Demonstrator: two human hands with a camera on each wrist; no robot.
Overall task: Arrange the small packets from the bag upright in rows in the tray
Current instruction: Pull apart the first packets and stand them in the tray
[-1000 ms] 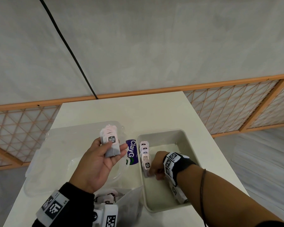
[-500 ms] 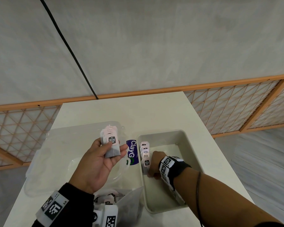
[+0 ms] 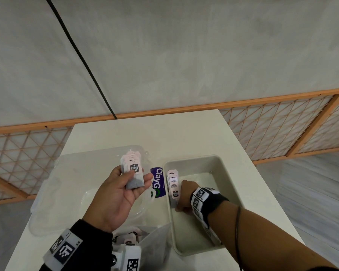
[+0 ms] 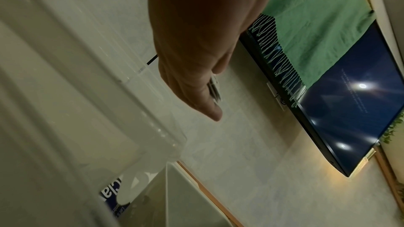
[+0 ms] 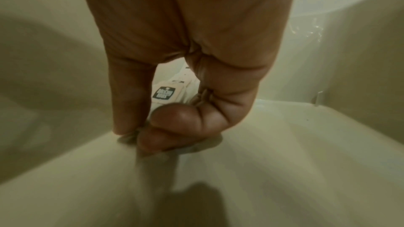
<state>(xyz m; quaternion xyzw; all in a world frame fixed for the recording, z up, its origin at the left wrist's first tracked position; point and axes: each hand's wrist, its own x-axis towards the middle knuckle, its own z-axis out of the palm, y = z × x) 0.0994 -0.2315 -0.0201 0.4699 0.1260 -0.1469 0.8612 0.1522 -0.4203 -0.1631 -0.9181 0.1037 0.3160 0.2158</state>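
Observation:
My left hand [image 3: 123, 192] is held palm up over the table and grips a stack of small pink-and-white tea packets [image 3: 133, 173]; their edges show past the fingers [image 4: 215, 91] in the left wrist view. A beige tray [image 3: 229, 173] stands to the right. A row of packets [image 3: 173, 180] stands upright along its left wall. My right hand [image 3: 183, 198] is down in the tray at the near end of that row, fingers curled. In the right wrist view my thumb and forefinger [image 5: 140, 132] pinch the low edge of the nearest packet [image 5: 165, 93] on the tray floor.
A clear plastic bag [image 3: 145, 243] with more packets sits at the front edge, between my arms. A clear lid or container [image 3: 67, 182] with a purple ClayGo label [image 3: 158, 181] lies left of the tray. The white table ends just beyond the tray's right wall.
My right forearm has swung slightly left while the hand stays at the near end of the row. The left hand and its stack have not moved.

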